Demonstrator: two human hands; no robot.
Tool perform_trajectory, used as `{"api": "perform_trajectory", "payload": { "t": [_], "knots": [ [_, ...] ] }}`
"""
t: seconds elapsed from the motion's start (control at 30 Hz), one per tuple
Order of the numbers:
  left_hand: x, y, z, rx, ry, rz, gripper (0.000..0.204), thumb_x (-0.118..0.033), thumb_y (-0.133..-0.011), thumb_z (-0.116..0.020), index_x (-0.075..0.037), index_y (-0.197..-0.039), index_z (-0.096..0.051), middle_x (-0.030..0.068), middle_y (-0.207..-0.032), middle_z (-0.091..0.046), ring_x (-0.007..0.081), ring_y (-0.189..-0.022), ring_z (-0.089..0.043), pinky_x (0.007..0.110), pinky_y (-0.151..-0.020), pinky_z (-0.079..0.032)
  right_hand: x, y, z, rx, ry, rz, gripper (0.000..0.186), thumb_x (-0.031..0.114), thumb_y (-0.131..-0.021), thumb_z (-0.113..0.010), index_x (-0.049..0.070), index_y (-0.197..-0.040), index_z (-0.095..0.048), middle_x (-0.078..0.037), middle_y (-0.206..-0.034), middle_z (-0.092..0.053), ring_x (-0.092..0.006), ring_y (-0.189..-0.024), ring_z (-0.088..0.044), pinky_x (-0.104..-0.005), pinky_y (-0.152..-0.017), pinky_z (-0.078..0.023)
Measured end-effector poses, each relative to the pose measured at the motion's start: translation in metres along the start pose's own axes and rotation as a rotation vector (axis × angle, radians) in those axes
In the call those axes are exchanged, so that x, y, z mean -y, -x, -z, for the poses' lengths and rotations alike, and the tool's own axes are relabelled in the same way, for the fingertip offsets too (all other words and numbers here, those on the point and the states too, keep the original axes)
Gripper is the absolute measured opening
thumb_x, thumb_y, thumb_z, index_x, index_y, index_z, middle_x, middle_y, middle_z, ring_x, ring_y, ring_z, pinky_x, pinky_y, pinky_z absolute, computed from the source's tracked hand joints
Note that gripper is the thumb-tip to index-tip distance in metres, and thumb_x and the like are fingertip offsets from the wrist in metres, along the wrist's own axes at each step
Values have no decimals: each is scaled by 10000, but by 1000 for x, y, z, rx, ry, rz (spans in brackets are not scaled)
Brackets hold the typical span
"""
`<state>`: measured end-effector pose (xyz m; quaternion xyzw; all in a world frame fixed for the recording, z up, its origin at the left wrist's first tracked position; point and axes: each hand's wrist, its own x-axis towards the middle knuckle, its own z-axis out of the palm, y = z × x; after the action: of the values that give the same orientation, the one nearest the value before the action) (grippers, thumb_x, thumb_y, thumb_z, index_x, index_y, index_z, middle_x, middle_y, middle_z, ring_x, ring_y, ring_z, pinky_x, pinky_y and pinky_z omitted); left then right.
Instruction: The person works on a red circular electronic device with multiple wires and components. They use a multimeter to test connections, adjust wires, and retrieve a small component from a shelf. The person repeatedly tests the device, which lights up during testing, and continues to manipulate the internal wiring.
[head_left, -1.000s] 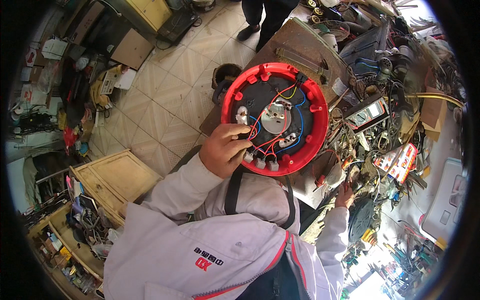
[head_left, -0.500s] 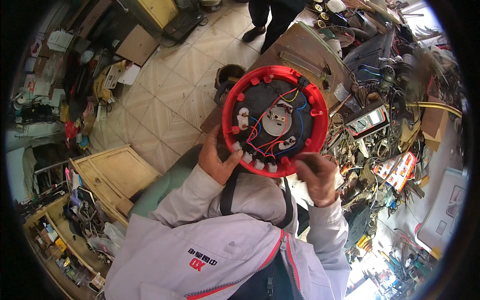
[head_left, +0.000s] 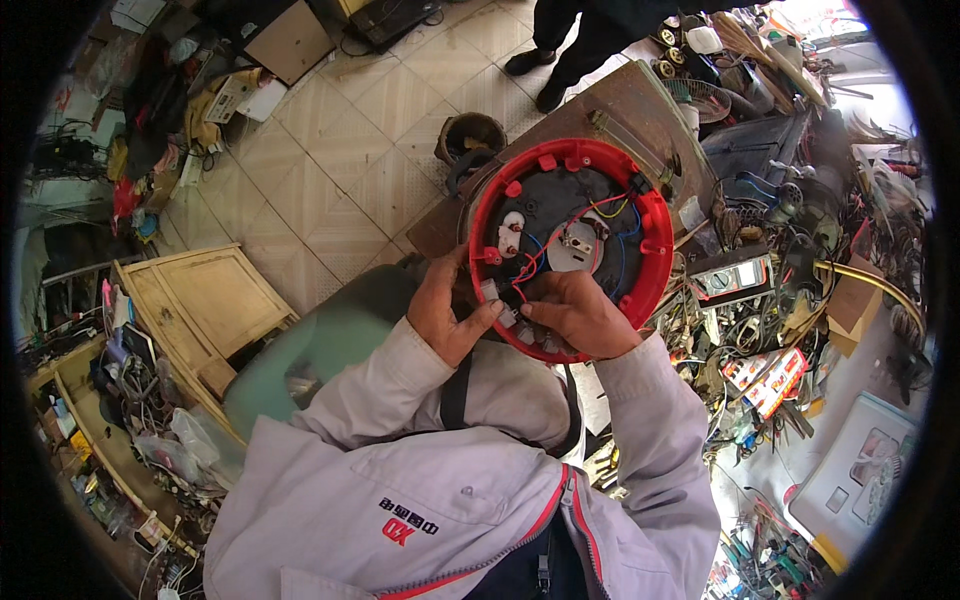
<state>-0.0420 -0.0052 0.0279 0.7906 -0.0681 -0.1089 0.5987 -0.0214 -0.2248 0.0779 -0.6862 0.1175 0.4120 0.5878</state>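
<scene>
A round red plastic housing (head_left: 655, 225) with a black inside rests tilted above my lap, its open side facing up. My left hand (head_left: 442, 315) grips its lower left rim, thumb beside a row of small white blocks (head_left: 507, 317). Inside the housing, my right hand (head_left: 580, 312) is closed in a pinch by those blocks, where a red wire (head_left: 520, 272) runs to the fingertips. My right hand hides the lower middle of the housing. A pale round disc (head_left: 572, 250), a white oval terminal piece (head_left: 510, 236) and blue wires (head_left: 622, 250) also show inside.
A worn wooden tabletop (head_left: 640, 110) lies beyond the housing, with a dark bucket (head_left: 470, 135) beside it. Tools, cables and a multimeter (head_left: 728, 280) crowd the right. A wooden cabinet (head_left: 205, 315) stands at left. Another person's legs (head_left: 580, 50) are at the far side.
My right hand has left the right side of the rim and moved in over the white blocks and wires. The housing appears slightly further right; my left hand still grips its rim.
</scene>
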Motion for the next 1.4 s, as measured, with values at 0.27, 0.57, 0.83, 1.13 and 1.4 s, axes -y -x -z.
{"api": "perform_trajectory", "payload": {
  "t": [0.27, 0.57, 0.83, 1.13, 1.4],
  "knots": [
    [12, -3, -1, 1, 5, -60, 751, -326, -847, -757, 40, -1408, -418, 225, -1264, -548, 332, -1170, -563, 405, -1004, -447, -2, 2, -1, -110, 147, 88, 190, 99, -915, -630, -77, -981, -662, -91, -724, -652, -135, -623, -596, -319, -544, -464],
    [8, -4, 2, 42, 93, 7, 778, -376, -852, -755, 44, -1412, -416, 214, -1279, -554, 307, -1179, -564, 394, -1019, -432, 7, 4, -7, -159, 141, 31, 201, 96, -906, -638, -88, -983, -659, -131, -751, -672, -163, -682, -629, -352, -606, -501],
    [4, -4, 4, 38, 52, 9, 791, -417, -854, -752, 43, -1410, -429, 219, -1303, -566, 322, -1217, -558, 406, -1049, -417, -2, 2, -11, -185, 150, 110, 174, 69, -905, -633, -90, -972, -657, -130, -722, -670, -148, -636, -619, -338, -564, -491],
    [19, -2, 7, 129, 194, 25, 1021, -453, -714, -871, 8, -1473, -366, 204, -1331, -538, 313, -1243, -544, 409, -1043, -445, -7, 6, -5, -116, 14, 47, 143, 45, -923, -614, -61, -1000, -672, -35, -738, -650, -74, -547, -574, -230, -470, -433],
    [27, -5, 12, 139, -5, -30, 1159, -553, -586, -910, -11, -1467, -387, 203, -1381, -524, 338, -1293, -516, 428, -1086, -403, -23, 1, -18, -301, 188, 202, 145, 4, -907, -616, -74, -1017, -666, -39, -719, -663, -84, -549, -585, -255, -480, -451]
  ]
}}
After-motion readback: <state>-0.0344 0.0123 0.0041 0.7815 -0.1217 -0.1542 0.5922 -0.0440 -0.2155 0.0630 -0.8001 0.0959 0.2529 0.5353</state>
